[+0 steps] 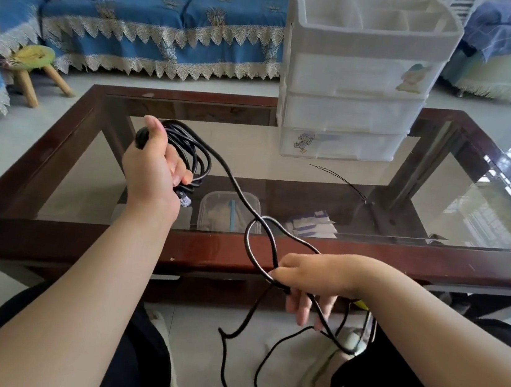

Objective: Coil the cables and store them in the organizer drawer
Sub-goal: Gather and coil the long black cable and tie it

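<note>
My left hand [153,167] grips a bundle of several loops of a black cable [195,149] above the glass table, with a clear plug end hanging just below the fist. From the bundle the cable runs right and down to my right hand [311,278], which pinches it where it crosses itself in a loose loop [258,239] in front of the table's near edge. The rest of the cable trails down to the floor between my legs. The white plastic organizer [356,86], with three shut drawers and an open top tray, stands on the far side of the table.
The glass-topped table has a dark wooden frame [79,235]. A thin black wire [343,180] lies on the glass near the organizer. Under the glass sit a clear box and papers. A blue sofa [159,28] and a small stool [33,66] stand behind.
</note>
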`<state>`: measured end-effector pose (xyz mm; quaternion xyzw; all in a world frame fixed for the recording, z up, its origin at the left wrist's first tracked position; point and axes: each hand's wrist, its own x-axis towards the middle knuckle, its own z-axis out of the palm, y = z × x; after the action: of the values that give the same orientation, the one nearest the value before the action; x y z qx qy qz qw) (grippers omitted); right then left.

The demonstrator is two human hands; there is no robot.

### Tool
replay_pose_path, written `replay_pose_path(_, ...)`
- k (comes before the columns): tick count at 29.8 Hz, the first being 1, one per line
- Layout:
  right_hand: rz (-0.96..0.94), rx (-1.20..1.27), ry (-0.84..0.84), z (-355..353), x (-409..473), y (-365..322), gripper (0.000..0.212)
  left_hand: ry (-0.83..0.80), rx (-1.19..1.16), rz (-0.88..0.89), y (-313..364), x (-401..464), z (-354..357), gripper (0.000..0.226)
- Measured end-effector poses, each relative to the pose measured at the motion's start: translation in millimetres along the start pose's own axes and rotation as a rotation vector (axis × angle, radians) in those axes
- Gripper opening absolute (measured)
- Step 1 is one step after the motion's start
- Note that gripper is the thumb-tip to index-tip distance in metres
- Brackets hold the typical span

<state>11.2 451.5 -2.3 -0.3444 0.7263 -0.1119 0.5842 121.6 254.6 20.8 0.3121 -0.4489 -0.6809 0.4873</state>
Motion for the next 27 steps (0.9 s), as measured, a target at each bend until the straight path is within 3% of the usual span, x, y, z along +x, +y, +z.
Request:
replay_pose_path(2,-0.123,0.162,0.111,2,4,2,0.019,0.038,0.018,-0.009,0,2,-2,0.045)
replay_pose_path(8,-0.45,0.593,0.307,4,-1,5,0.049,0.278,0.021,-0.203,4,25,-15,0.048)
replay_pose_path(14,-0.748,0.444,0.57,-4,-22,-1,0.029,0.384,0.028,-0.402,-6,43,-28,0.048)
replay_pose_path(17,-0.821,0.497,0.534,-9,-30,-2,0.023,0.384,0.067,-0.471,-15,52,-32,0.051)
replay_pose_path(21,-0.848,0.785,0.277,-16,-38,-5,0.02,0.372,0.185,-0.529,-27,62,-37,0.053)
replay_pose_path(23,-0.904,0.851,0.29,-22,-43,-8,0.025,0.36,0.24,-0.571,-33,64,-37,0.052)
replay_pose_path(25,-0.98,0.816,0.46,-26,-47,-10,0.025,0.313,0.309,-0.609,-35,65,-35,0.054)
replay_pose_path(27,-1.008,0.601,0.817,-30,-48,-8,0.024,0.247,0.364,-0.6,-36,62,-31,0.056)
